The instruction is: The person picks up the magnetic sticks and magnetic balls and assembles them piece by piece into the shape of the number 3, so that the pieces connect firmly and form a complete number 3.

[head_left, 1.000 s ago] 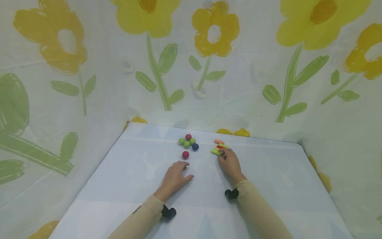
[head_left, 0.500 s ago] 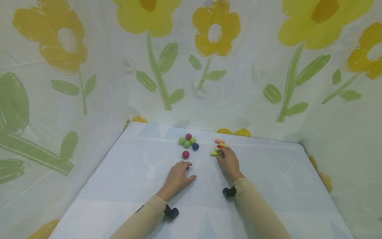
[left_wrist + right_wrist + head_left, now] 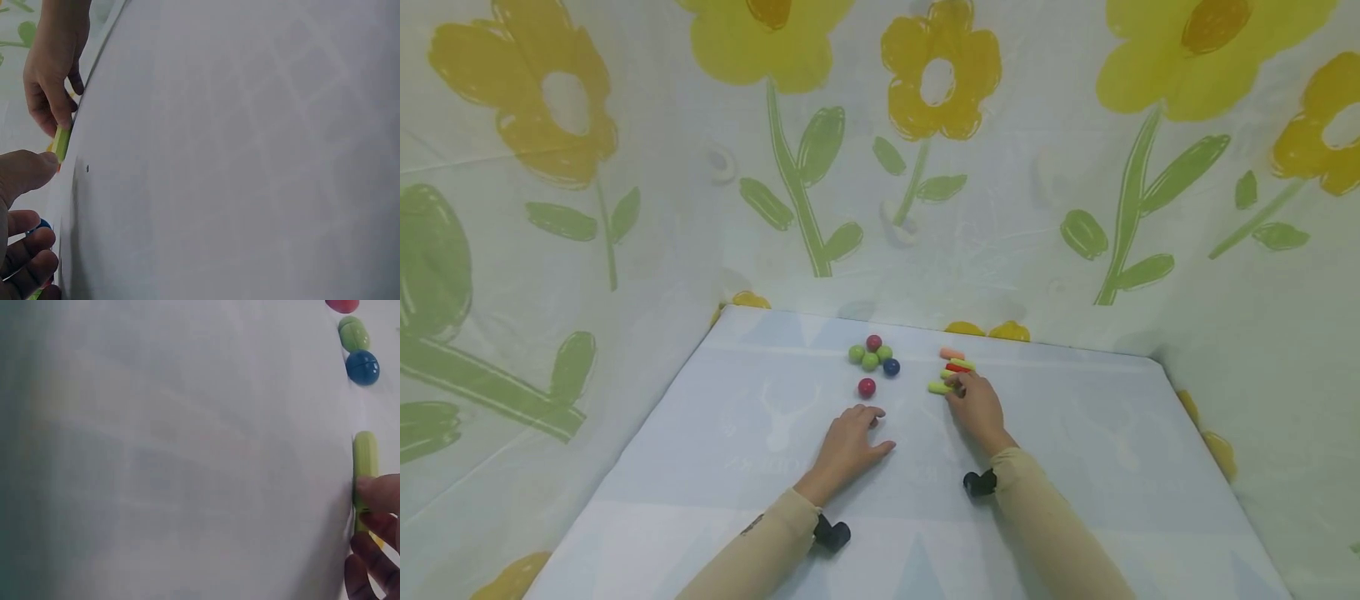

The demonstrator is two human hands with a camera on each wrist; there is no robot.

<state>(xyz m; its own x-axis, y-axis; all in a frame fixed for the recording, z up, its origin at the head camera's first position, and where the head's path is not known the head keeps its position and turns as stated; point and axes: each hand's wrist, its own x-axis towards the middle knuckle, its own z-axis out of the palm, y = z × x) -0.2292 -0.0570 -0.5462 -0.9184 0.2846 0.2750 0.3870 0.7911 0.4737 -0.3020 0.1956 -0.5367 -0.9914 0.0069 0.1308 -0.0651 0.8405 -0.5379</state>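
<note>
In the head view my right hand (image 3: 977, 410) pinches a short yellow-green stick (image 3: 938, 387) between thumb and fingers, its left end sticking out. The right wrist view shows the stick (image 3: 365, 453) as a rounded bar lying on the table, the thumb pressed on it. My left hand (image 3: 847, 444) holds nothing; its fingers are loosely bent, the thumb apart, low over the table. The nearest thing to it is a shiny red ball (image 3: 867, 388). Just beyond the right hand lie other short sticks: a red one (image 3: 958, 367), a yellow one (image 3: 964, 363) and an orange one (image 3: 952, 353).
Left of the sticks, several small balls sit clustered: a blue ball (image 3: 891, 367), a dark red ball (image 3: 874, 342) and green balls (image 3: 869, 362). A pale cloth covers the table (image 3: 1075, 500). A flower-patterned curtain (image 3: 1000, 250) hangs behind its back edge.
Over the last second the pinched stick has turned slightly, its free end shifting a little left. The left hand has drifted slightly right. The balls have stayed put.
</note>
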